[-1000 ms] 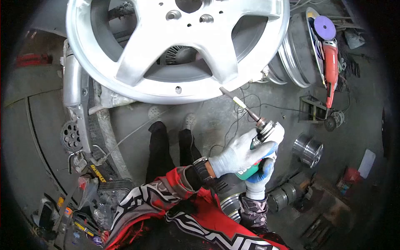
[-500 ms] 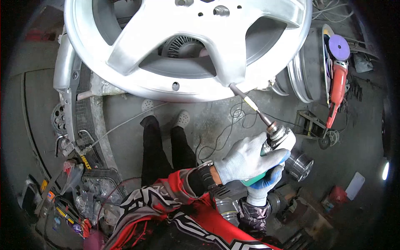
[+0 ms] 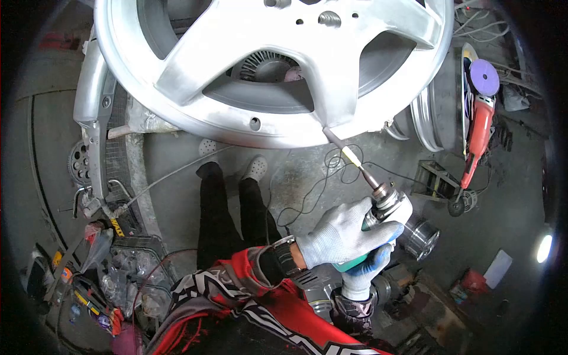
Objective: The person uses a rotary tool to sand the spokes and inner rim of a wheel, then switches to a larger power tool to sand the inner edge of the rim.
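The left grip (image 3: pixel 337 234), a pale glove with blue on its fingers, is closed around the upper part of a green power tool (image 3: pixel 354 262), its fingers wrapped over the body just behind the metal collar. The right grip (image 3: pixel 368 273), gloved too, is curled around the same tool just below the left grip; how tightly its fingers close is partly hidden. A dark watch (image 3: pixel 288 256) sits on the wrist behind the left grip. From the tool a slim shaft (image 3: pixel 351 156) with a yellow band slants forward and to the left of both grips, its grey tip reaching the lower rim of a large silver wheel (image 3: pixel 236 127), near the foot of one spoke. The wheel lies beyond the grips, its spoked face towards the camera. Well to the right of the grips, a red grinder (image 3: pixel 480 127) with a purple disc (image 3: pixel 484 77) leans by another wheel (image 3: pixel 436 109). Thin black cable (image 3: pixel 312 205) loops over the floor (image 3: pixel 283 171) beyond the left grip. Left of the left grip are two legs (image 3: pixel 220 213) in dark trousers and pale shoes (image 3: pixel 255 168), and farther left, clear plastic bags (image 3: pixel 137 266).
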A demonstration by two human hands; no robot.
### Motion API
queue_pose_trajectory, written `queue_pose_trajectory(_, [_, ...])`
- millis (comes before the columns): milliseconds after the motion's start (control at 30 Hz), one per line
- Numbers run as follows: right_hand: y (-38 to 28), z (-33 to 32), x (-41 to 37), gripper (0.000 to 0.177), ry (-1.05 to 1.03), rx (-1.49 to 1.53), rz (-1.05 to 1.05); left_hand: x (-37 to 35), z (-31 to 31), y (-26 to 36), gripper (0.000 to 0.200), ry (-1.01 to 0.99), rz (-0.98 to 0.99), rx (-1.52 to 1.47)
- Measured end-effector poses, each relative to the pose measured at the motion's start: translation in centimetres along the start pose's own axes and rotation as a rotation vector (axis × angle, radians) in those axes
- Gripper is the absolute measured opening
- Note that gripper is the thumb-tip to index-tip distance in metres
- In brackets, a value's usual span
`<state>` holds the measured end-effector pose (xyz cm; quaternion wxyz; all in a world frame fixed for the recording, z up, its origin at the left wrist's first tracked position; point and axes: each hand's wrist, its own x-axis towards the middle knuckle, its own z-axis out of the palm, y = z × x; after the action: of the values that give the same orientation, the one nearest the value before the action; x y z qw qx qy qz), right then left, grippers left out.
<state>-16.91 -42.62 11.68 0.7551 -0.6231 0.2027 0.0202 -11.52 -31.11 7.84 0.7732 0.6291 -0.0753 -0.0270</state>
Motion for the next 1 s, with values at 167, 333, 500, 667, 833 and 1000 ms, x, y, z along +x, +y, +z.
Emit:
queue_pose_trajectory(167, [1.0,0.1,-0.1,0.075,-0.001,-0.009,-0.002,0.5,-2.2,1.4,0.036,-0.060,-0.164,-0.084])
queue_pose_trajectory(333, [1.5,0.8,-1.0,0.068,0.034,-0.020,-0.034,0.6,-3.1,2.4,0.048,-0.138,-0.222,-0.067])
queue_pose_trajectory(500, [1.5,1.8,-1.6,0.071,0.055,0.082,0.016,0.3,-3.0,2.0,0.052,-0.207,-0.401,-0.127])
queue_pose_trajectory(667, [2.5,3.8,-1.0,0.073,0.049,0.107,0.044,0.5,-4.8,1.9,0.045,-0.199,-0.417,-0.075])
queue_pose_trajectory(833, [3.1,3.9,-1.4,0.076,0.098,0.098,0.059,0.6,-4.9,1.4,0.049,-0.258,-0.523,0.008])
queue_pose_trajectory(1000, [2.1,4.0,-2.0,0.076,0.030,0.144,0.093,0.1,-4.3,2.0,0.052,-0.230,-0.423,-0.010])
